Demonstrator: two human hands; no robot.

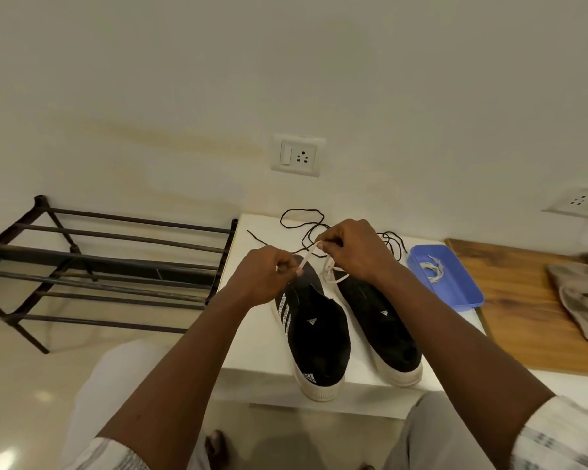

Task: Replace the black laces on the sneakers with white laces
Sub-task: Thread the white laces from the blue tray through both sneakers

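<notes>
A: Hands?
B: Left hand [269, 269] pinches one end of the white lace [307, 256] between thumb and fingertips. Right hand [353, 252] pinches it further along. A short stretch runs taut between them, above the white table [252, 334].
A: Sneakers?
B: Both on the table, heels at its near edge. Striped sneaker [316, 334] on the table's middle, second sneaker [381, 320] toward its right side. No laces show on the uppers.
A: What blocks the view?
B: Both hands cover the sneakers' far ends. A slack loop of the lace drops under the right hand onto the second sneaker; whether it passes through an eyelet, cannot tell.
A: Black laces [302, 210]?
B: Loose, tangled on the table's far edge.
A: Surroundings?
B: Blue tray [469, 305] at the table's right edge, pale lace [433, 269] bunched inside. Wooden board [530, 320] right of the table, grey cloth [584, 300] on it. Metal shoe rack [116, 256] left of the table. Wall socket [297, 156] above the table.
</notes>
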